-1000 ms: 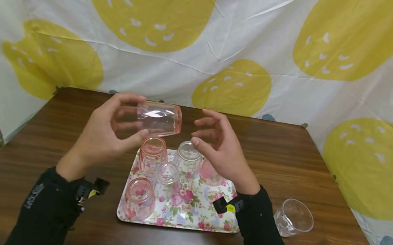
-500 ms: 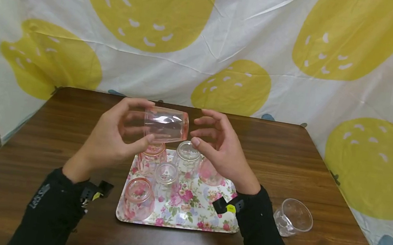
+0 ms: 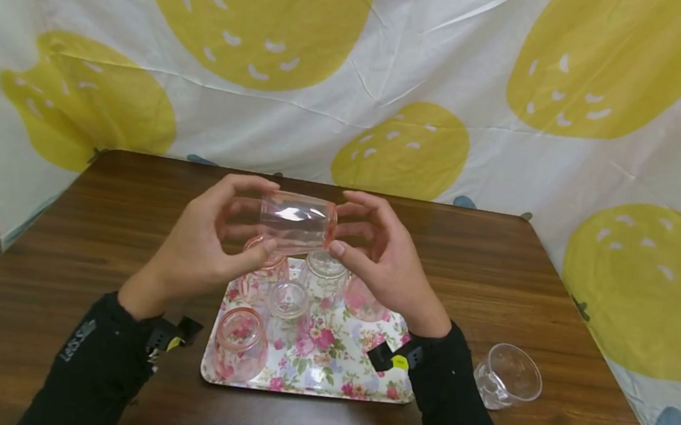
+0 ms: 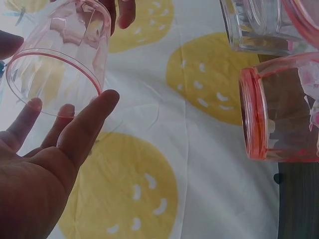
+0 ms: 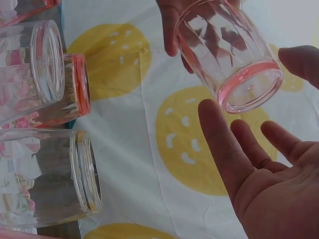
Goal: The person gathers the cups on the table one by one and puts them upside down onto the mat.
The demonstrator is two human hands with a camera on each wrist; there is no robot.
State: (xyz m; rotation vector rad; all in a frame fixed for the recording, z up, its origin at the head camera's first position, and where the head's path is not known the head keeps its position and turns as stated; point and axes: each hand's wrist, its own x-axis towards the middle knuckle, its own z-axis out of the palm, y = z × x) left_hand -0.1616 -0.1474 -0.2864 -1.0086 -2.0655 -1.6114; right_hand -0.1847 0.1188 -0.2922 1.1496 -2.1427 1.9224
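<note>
A pink-tinted drinking glass (image 3: 296, 223) is held sideways above the tray, its mouth toward the left and its thick base toward the right. My left hand (image 3: 205, 239) grips it round the rim between thumb and fingers, as the left wrist view also shows. At the base, my right hand (image 3: 388, 263) has its thumb and fingers spread to either side, the fingertips right by the glass's edge. Below, on a floral tray (image 3: 355, 361), stand upside-down glasses: pink ones (image 3: 242, 341) at the left and clear ones (image 3: 288, 305) toward the middle.
Another pink glass (image 3: 362, 302) on the tray is partly behind the right hand. To the right of the tray, a clear glass (image 3: 504, 378) stands upright on the brown wooden table (image 3: 570, 407). A lemon-print cloth (image 3: 287, 122) hangs behind the table.
My left hand has carried the pink glass to the right and slightly down, bringing its base between the right hand's thumb and fingers. The right hand has barely moved.
</note>
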